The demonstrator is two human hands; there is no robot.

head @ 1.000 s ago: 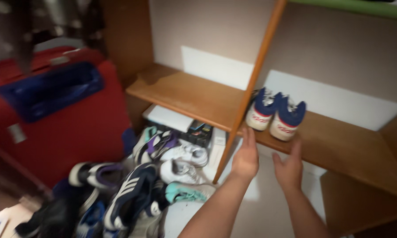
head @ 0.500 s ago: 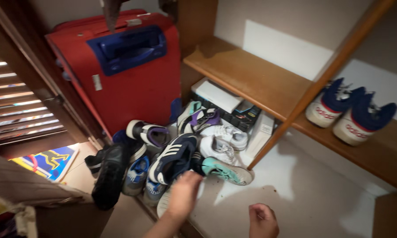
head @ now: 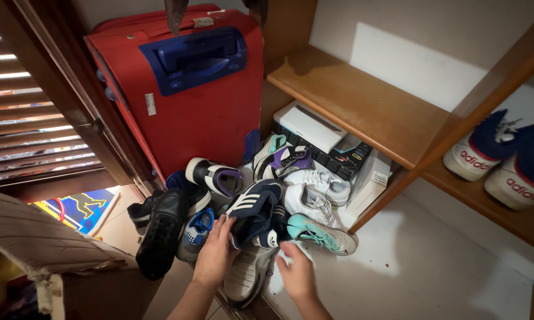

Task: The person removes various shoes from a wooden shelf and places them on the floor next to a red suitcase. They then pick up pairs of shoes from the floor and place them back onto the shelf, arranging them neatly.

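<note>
A heap of shoes lies on the closet floor. On top of it rests a navy sneaker with white stripes [head: 256, 206]. My left hand [head: 215, 253] has its fingers on the near end of that sneaker. My right hand [head: 297, 274] is just right of it, fingers curled, close to a beige sneaker [head: 247, 274] and a teal and white sneaker [head: 321, 233]. Whether either hand grips a shoe is not clear. A pair of blue and white high-top shoes [head: 504, 160] stands on the wooden shelf [head: 367, 109] at the right.
A red suitcase with a blue handle [head: 187, 83] stands behind the heap. White sneakers [head: 311, 189], black shoes [head: 160, 228] and flat boxes [head: 314, 127] crowd the space under the shelf. A slatted door [head: 36, 101] is at the left, a cardboard flap [head: 36, 243] at the lower left.
The view swung from the shelf down to the shoe heap. Both hands left the shelf edge near the blue high-tops and came down onto the heap; the left now touches the navy sneaker.
</note>
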